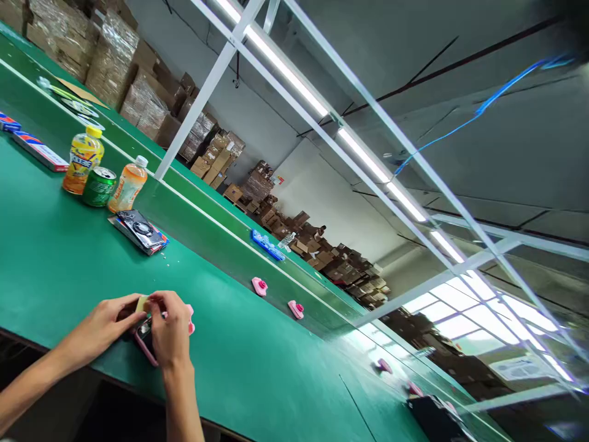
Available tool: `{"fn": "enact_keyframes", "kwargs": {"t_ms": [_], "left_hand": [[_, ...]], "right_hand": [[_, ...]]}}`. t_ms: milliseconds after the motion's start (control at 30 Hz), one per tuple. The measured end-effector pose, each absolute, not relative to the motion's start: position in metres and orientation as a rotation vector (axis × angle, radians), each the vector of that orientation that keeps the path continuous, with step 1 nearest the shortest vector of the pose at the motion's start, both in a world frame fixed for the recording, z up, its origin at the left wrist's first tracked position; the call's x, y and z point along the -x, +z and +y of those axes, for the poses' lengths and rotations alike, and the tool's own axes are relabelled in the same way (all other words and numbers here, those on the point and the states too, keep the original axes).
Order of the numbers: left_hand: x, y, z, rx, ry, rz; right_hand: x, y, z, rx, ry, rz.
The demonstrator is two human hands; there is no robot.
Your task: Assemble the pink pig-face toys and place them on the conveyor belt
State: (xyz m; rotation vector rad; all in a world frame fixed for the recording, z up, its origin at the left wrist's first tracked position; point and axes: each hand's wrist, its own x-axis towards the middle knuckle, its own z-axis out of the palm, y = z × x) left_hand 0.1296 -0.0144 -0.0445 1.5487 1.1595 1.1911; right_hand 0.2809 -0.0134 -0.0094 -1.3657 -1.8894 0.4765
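Observation:
My left hand (pixel 108 322) pinches a small pale-yellow piece (pixel 142 304) between thumb and fingers. Close against it, my right hand (pixel 171 331) has its fingers bent together in a pinch; what lies between them is hidden. Beneath both hands is a dark, pink-edged object like a phone case (pixel 146 342), partly covered by the right hand. A pink piece (pixel 190 320) shows just beyond the right hand, mostly hidden by it.
On the green table (pixel 239 362) stand a yellow-capped bottle (pixel 84 156), a green can (pixel 99 186) and an orange drink bottle (pixel 129 185). Nearby lies a stack of flat packs (pixel 140 230). Pink pieces (pixel 259 286) sit on the conveyor belt (pixel 207 245) behind; a black box (pixel 435 417) is far right.

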Motion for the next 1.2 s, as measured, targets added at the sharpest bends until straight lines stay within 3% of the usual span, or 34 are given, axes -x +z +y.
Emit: {"fn": "enact_keyframes", "kwargs": {"t_ms": [433, 600, 900, 1000, 1100, 1200], "left_hand": [[-0.132, -0.031, -0.023, -1.622, 1.082, 1.163], [-0.133, -0.039, -0.013, -1.474, 1.111, 1.183], [-0.114, -0.033, -0.010, -1.350, 1.054, 0.947], [-0.112, -0.033, -0.010, -1.294, 1.074, 0.961], [-0.112, -0.034, -0.011, -1.222, 1.090, 0.944], [-0.113, -0.033, -0.013, -1.220, 1.099, 0.948]], "right_hand": [[-0.289, 0.021, 0.000, 1.314, 0.361, -2.428], [-0.290, 0.009, -0.018, 1.237, 0.225, -2.460], [-0.301, 0.021, -0.054, 1.089, 0.298, -2.467], [-0.336, 0.020, -0.109, 1.339, 0.258, -2.211], [-0.387, 0.011, -0.171, 1.889, 0.038, -1.768], [-0.425, -0.004, -0.189, 2.069, -0.043, -1.656]]}}
